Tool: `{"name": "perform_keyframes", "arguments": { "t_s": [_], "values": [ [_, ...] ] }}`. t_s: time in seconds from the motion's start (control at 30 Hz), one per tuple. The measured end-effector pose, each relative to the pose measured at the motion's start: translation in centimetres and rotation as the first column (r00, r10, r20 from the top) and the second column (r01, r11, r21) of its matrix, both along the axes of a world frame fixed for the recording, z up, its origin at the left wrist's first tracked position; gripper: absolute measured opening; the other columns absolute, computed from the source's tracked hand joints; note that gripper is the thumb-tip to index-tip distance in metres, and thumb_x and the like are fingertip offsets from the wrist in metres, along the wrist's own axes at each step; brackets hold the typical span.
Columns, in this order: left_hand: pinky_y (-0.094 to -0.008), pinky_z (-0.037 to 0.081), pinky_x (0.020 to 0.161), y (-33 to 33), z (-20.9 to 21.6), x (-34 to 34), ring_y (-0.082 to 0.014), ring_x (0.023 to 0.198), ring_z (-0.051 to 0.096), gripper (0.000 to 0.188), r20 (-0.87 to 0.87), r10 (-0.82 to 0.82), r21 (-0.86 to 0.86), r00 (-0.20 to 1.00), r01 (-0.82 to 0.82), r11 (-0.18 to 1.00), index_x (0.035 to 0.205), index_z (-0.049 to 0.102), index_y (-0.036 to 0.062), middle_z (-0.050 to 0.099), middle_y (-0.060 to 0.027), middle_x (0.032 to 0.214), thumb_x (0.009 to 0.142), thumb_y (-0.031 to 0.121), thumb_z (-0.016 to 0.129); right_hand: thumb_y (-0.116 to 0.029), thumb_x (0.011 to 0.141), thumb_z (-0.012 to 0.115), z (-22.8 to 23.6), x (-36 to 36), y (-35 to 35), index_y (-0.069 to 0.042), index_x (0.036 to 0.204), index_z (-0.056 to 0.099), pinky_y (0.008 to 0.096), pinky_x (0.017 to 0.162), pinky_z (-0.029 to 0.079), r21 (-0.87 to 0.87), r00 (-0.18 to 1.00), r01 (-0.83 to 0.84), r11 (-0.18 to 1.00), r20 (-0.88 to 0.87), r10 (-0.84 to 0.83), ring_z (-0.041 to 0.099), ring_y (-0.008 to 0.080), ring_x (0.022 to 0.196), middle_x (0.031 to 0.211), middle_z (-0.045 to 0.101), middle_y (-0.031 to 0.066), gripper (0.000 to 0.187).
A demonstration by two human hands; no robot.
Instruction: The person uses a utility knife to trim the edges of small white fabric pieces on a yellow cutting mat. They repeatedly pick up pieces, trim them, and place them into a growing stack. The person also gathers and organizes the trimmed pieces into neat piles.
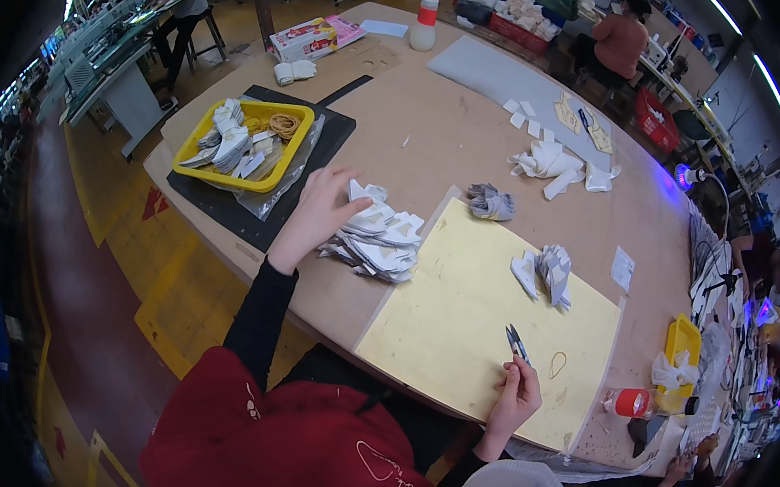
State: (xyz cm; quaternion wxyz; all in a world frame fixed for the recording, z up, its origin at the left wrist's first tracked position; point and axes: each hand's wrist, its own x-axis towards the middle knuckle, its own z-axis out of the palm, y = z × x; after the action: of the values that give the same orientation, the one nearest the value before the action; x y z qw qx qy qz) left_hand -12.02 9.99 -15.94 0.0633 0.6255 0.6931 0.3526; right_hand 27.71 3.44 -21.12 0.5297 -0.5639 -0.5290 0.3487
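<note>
My left hand (318, 208) is open, its fingers apart, at the upper left edge of a heap of white cut fabric pieces (376, 244). Whether the thumb touches the heap I cannot tell. In my right hand (515, 396) is a pair of thread snips (516, 343), blades pointing away from me over the yellow sheet (433, 318). To the right of the snips lies a loose rubber band (557, 364). Farther up the sheet sit a bundle of grey-white fabric pieces (555, 274) and, at its far edge, a grey bundle (491, 202).
A yellow tray (307, 122) with fabric pieces and rubber bands stands on a black board (198, 196) at far left. Beyond are a box (302, 40) and a pump bottle (424, 23). White scraps (544, 163) lie far right; a clear bottle (636, 401) lies near right.
</note>
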Motion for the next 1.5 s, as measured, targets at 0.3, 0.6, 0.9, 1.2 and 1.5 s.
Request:
{"name": "perform_keyframes", "arguments": {
  "t_s": [0.3, 0.6, 0.9, 1.2, 1.5],
  "values": [
    [-0.0422, 0.022, 0.118, 0.3, -3.0, -0.2, -0.0418, 0.143, 0.027, 0.097, 0.311, -0.211, -0.337, 0.927, 0.315, 0.887, 0.154, 0.020, 0.0034, 0.031, -0.0306, 0.151, 0.085, 0.052, 0.069, 0.002, 0.094, 0.056, -0.1, 0.3, 0.1, 0.007, 0.105, 0.067, 0.0210, 0.057, 0.046, -0.059, 0.999, -0.010, 0.998, -0.050, 0.007, 0.057, 0.0098, 0.070, 0.090, 0.065, 0.0093, 0.016],
    [-0.0618, 0.010, 0.116, -5.0, -1.7, 7.0, -0.0548, 0.143, 0.008, 0.090, -0.143, 0.192, -0.146, 0.971, -0.213, 0.966, 0.150, 0.035, 0.0178, 0.018, -0.0241, 0.156, 0.076, 0.037, 0.080, 0.001, 0.095, 0.056, -0.3, 0.4, 0.1, 0.006, 0.104, 0.067, 0.0215, 0.058, 0.048, -0.044, 0.998, -0.035, 0.998, -0.051, 0.033, 0.059, 0.0104, 0.073, 0.091, 0.065, 0.0089, 0.015],
    [-0.0618, 0.009, 0.113, -6.1, -1.7, 8.1, -0.0363, 0.145, 0.020, 0.067, -0.069, 0.056, -0.139, 0.996, -0.066, 0.988, 0.133, 0.048, 0.0095, 0.029, -0.0155, 0.151, 0.076, 0.028, 0.078, 0.003, 0.092, 0.058, 0.8, -0.5, -0.2, 0.006, 0.103, 0.067, 0.0229, 0.061, 0.047, 0.017, 0.993, -0.061, 0.998, 0.101, 0.059, 0.057, 0.0113, 0.068, 0.091, 0.065, 0.0095, 0.015],
    [-0.0537, 0.018, 0.114, -6.9, -1.1, 6.4, -0.0364, 0.143, 0.024, 0.073, -0.076, -0.065, -0.274, 0.995, 0.042, 0.961, 0.148, 0.036, 0.0120, 0.026, -0.0139, 0.155, 0.083, 0.012, 0.068, 0.000, 0.091, 0.060, 0.9, -3.7, -0.6, 0.004, 0.107, 0.066, 0.0280, 0.070, 0.050, -0.010, 0.962, -0.227, 0.974, 0.153, 0.226, 0.063, 0.0176, 0.077, 0.093, 0.066, 0.0124, 0.017],
    [-0.0396, 0.035, 0.103, -6.2, 0.1, 0.3, -0.0274, 0.109, 0.056, 0.035, -0.251, -0.157, -0.090, 0.955, 0.138, 0.986, 0.113, 0.065, 0.0078, 0.063, -0.0082, 0.106, 0.079, 0.005, 0.065, -0.001, 0.090, 0.061, 1.9, -4.1, -0.4, 0.003, 0.105, 0.067, 0.0305, 0.073, 0.052, -0.034, 0.923, -0.311, 0.950, 0.225, 0.311, 0.065, 0.0227, 0.081, 0.095, 0.066, 0.0143, 0.016]
  ]
}}
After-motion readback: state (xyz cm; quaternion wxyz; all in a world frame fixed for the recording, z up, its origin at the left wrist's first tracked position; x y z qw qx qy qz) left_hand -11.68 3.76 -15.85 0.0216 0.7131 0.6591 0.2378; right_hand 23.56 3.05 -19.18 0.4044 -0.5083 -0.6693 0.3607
